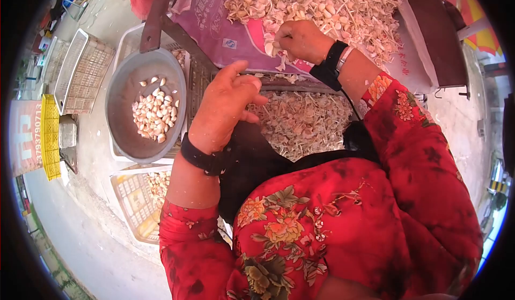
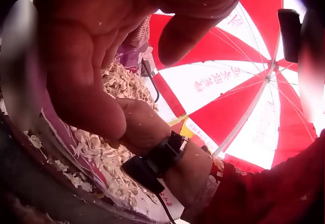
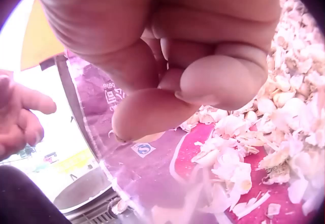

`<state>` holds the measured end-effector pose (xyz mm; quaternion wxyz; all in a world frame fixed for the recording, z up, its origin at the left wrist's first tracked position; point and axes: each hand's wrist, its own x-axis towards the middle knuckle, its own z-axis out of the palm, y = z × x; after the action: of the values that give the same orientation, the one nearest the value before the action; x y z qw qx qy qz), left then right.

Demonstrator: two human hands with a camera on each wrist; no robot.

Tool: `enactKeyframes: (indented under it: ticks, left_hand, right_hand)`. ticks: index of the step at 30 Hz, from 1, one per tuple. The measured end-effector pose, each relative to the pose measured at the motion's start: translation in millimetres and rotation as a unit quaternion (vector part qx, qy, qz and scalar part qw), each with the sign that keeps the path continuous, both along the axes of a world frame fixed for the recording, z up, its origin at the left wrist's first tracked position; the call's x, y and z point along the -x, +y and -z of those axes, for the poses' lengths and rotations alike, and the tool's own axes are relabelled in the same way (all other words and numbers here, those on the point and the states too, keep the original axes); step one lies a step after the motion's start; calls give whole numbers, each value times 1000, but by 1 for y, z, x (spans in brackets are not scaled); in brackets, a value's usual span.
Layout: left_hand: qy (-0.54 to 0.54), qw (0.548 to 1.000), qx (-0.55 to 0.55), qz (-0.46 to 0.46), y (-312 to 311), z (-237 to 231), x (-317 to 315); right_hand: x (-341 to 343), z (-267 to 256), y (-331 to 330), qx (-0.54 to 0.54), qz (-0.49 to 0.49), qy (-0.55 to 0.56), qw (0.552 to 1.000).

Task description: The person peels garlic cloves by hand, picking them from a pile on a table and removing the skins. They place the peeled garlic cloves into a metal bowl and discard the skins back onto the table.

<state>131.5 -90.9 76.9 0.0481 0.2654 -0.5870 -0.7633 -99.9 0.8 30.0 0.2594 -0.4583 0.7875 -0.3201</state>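
My right hand [image 1: 306,40] is at the near edge of a heap of garlic cloves and dry skins [image 1: 322,5], its fingers curled in. A pale garlic clove [image 1: 270,48] shows at its thumb and fingertips, and in the right wrist view a sliver of the clove [image 3: 150,138] peeks out below the thumb. My left hand [image 1: 228,104] hovers between the heap and a grey basin [image 1: 119,85], fingers loosely bent and apart, holding nothing. Inside the basin lie peeled-looking garlic cloves [image 1: 154,112].
A purple printed sack [image 1: 214,37] lies under the heap. Below the table edge sits a container of garlic skins [image 1: 306,123]. A wooden handle [image 1: 152,34] juts over the basin. Plastic crates [image 1: 86,75] stand at left, another crate [image 1: 131,209] nearer. A red-white umbrella [image 2: 228,92] spreads overhead.
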Motion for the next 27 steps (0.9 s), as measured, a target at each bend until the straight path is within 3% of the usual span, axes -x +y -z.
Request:
enactKeyframes:
  ticks: [3,5,8,10,11,16,20,23,26,27]
  left_hand:
    - [-55,993,42,91,31,22,43]
    - [-63,984,30,166,46,38,60]
    - [-46,965,-140,215,58,49,59]
    - [-43,957,-159,241,61,51,55]
    - [-41,952,-168,252,61,51,53]
    - [51,951,-213,216,67,51,47]
    - [77,952,-223,197,68,56,45]
    - [85,962,-181,188,68,49,45]
    - [105,962,-169,189,70,48,46]
    - [117,960,-172,189,68,51,47]
  right_hand:
    - [-30,-26,43,48,-39,104,993]
    - [-47,-36,69,76,-53,104,990]
    - [-65,-43,96,45,-41,77,995]
    - [-71,-44,105,56,-34,-1,998]
    - [-73,-45,107,74,-40,19,996]
    - [-73,-43,111,150,-87,116,978]
    - [-75,-41,108,184,-47,86,978]
    - [-71,-31,109,206,-11,10,978]
    - [-70,-44,115,132,50,-231,963]
    - [-69,-44,116,135,58,-229,962]
